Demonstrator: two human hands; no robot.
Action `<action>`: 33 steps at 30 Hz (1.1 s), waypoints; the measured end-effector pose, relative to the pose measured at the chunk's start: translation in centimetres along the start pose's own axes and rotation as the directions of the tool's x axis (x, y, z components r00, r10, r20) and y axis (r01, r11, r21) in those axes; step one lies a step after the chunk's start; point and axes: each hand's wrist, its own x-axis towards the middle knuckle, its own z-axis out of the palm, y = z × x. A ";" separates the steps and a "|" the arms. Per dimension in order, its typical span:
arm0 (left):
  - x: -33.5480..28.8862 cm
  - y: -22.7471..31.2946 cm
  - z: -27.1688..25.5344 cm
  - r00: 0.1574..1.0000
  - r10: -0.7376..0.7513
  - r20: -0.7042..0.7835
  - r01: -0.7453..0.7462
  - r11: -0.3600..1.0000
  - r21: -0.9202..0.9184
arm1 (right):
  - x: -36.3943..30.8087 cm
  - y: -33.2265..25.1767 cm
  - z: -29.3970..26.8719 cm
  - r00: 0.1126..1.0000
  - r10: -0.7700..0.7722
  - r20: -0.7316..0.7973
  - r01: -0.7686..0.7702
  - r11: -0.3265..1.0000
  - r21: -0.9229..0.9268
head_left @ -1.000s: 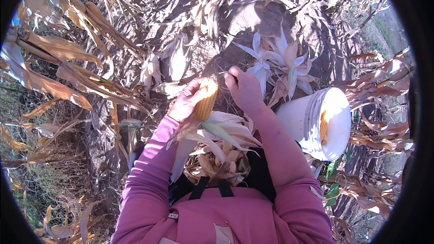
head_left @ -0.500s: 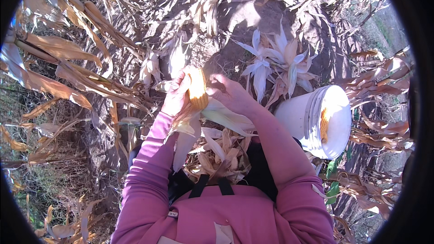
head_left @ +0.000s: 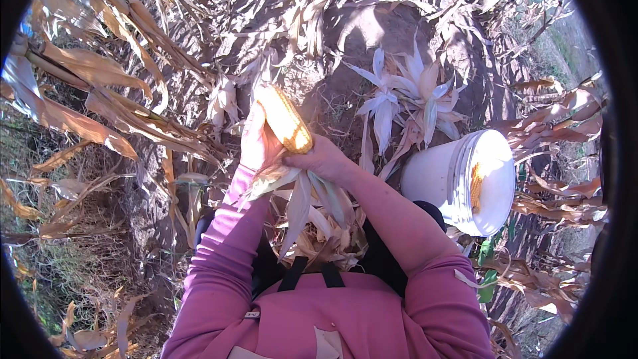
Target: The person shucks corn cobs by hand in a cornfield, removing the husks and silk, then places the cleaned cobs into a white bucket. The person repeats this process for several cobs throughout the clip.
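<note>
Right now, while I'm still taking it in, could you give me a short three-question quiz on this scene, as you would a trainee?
1. True or false: the ear of corn is completely covered.
2. Which is nearer the white bucket: A) the left hand or B) the right hand?
3. What can be seen inside the bucket?

Key:
1. False: it shows bare and yellow, with pale husk hanging below.
2. B.
3. Yellow corn.
</note>
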 end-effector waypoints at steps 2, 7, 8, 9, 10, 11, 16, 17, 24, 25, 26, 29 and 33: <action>0.0 -0.1 -0.4 0.998 -0.023 0.053 0.022 1.000 0.019 | -0.1 0.3 0.2 0.999 0.008 -0.040 -0.012 0.996 -0.086; -0.3 -1.2 0.3 0.998 0.070 -0.001 -0.063 0.896 0.441 | -0.3 -0.3 -0.3 0.979 0.026 -0.204 -0.121 0.875 -0.469; -0.6 -1.6 1.2 0.996 0.086 -0.017 -0.071 0.907 0.416 | -0.4 -0.1 -0.3 0.976 -0.016 -0.219 -0.096 0.866 -0.491; -1.2 -1.3 2.2 0.998 0.059 0.032 -0.067 0.813 0.578 | -0.3 0.5 -0.4 0.974 -0.051 -0.219 -0.078 0.835 -0.544; -1.9 -1.0 3.4 0.997 0.020 0.076 -0.068 0.690 0.720 | 0.2 1.6 -0.8 0.972 -0.087 -0.220 -0.062 0.803 -0.592; -2.3 -0.7 4.8 0.993 -0.034 0.116 -0.078 0.546 0.834 | 0.6 3.1 -1.5 0.966 -0.122 -0.227 -0.053 0.768 -0.639; -2.7 -0.7 4.8 0.959 0.222 0.176 -0.241 0.314 0.918 | 0.5 1.7 -0.9 0.980 -0.050 -0.193 -0.158 0.393 -0.906; -1.6 -0.2 3.1 0.937 0.338 0.090 -0.257 0.493 0.831 | -0.2 1.6 -1.2 0.961 -0.187 -0.204 -0.098 0.459 -0.883; 0.6 5.6 -2.0 0.831 0.313 -0.460 -0.301 0.948 0.101 | -0.5 -0.1 -1.2 0.995 -0.049 -0.082 -0.051 0.447 -0.893; 0.6 5.5 -1.9 0.850 0.300 -0.432 -0.295 0.952 0.081 | -0.8 -0.2 -1.2 0.999 0.044 -0.018 -0.037 0.467 -0.884; 0.6 5.3 -1.7 0.856 0.287 -0.430 -0.276 0.957 0.090 | -1.3 0.4 -0.9 0.968 0.179 0.178 0.053 0.543 -0.838; 0.2 5.2 -1.8 0.878 0.255 -0.406 -0.258 0.965 0.047 | -2.6 1.7 1.1 0.777 0.443 0.446 0.188 0.514 -0.837; 0.1 4.8 -1.0 0.883 0.215 -0.417 -0.235 0.972 0.002 | -1.2 -1.1 -0.1 0.981 0.087 0.171 0.067 0.678 -0.732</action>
